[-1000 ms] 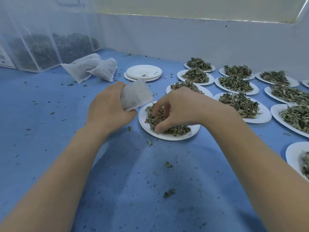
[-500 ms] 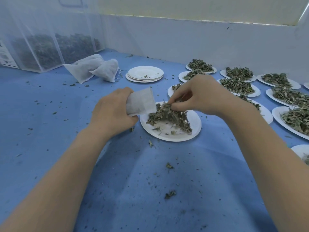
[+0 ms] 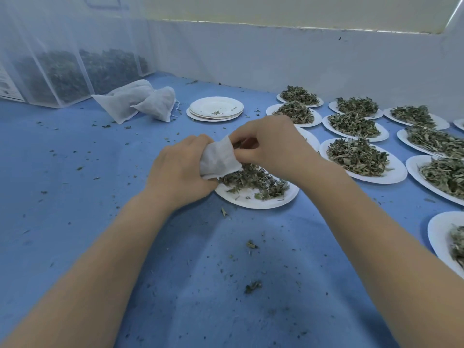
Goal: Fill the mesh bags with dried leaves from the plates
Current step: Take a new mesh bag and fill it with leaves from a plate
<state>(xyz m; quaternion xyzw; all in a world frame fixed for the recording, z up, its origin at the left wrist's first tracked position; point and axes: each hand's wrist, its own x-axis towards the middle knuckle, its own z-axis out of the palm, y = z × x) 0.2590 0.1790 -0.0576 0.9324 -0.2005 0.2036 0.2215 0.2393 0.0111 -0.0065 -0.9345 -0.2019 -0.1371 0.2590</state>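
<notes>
Left hand (image 3: 179, 172) is gripping the mesh bag (image 3: 219, 159) over the plate (image 3: 263, 200); right hand (image 3: 271, 144) is pinching leaves at its mouth; next, likely pushing them inside.

Both hands, left (image 3: 180, 169) and right (image 3: 273, 144), grip a mesh bag (image 3: 219, 159) above a leaf-strewn plate (image 3: 263, 203).

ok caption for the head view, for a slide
Left hand holds mesh bag as right hand feeds in dried leaves.
</notes>
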